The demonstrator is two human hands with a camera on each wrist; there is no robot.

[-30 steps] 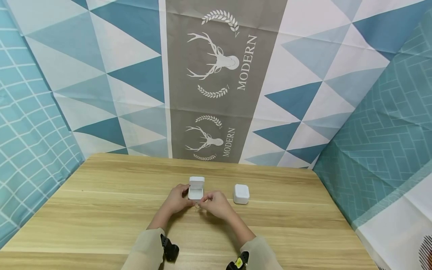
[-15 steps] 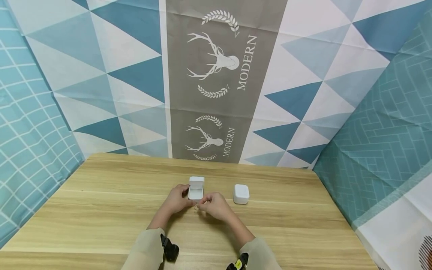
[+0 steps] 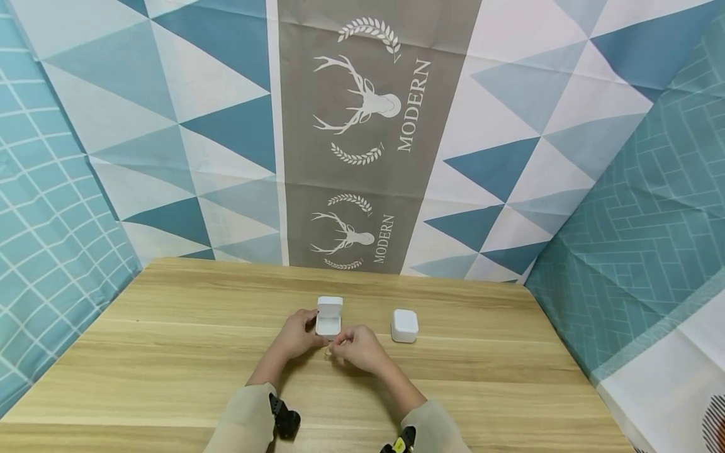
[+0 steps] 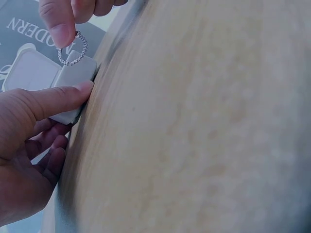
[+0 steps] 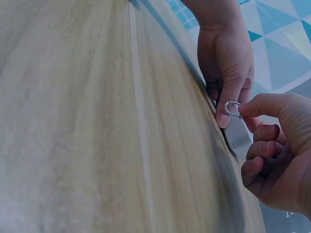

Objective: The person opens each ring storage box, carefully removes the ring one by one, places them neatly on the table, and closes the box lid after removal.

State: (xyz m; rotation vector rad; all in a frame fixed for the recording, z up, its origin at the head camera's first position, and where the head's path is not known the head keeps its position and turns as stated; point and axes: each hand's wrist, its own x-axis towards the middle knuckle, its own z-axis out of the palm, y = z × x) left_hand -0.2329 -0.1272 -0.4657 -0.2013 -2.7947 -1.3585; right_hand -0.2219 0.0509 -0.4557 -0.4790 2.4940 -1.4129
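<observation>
An open white ring box (image 3: 328,326) stands on the wooden table, its lid (image 3: 330,302) tilted up at the back. My left hand (image 3: 297,335) grips the box's base from the left, thumb along the front in the left wrist view. Just in front of the box, my right hand (image 3: 362,349) pinches a silver ring (image 4: 73,62) between thumb and forefinger. The ring's band looks beaded or set with small stones, and it hangs below the fingertips. In the right wrist view the ring overlaps the left thumb (image 5: 230,99).
A second white box (image 3: 404,326), closed, stands to the right of the right hand. The wooden table (image 3: 170,365) reaches back to a patterned cloth wall (image 3: 351,157), with more cloth hung at both sides.
The right hand has shifted slightly toward the person, with the ring now a little lower in front of the box. The left hand and both boxes have stayed put.
</observation>
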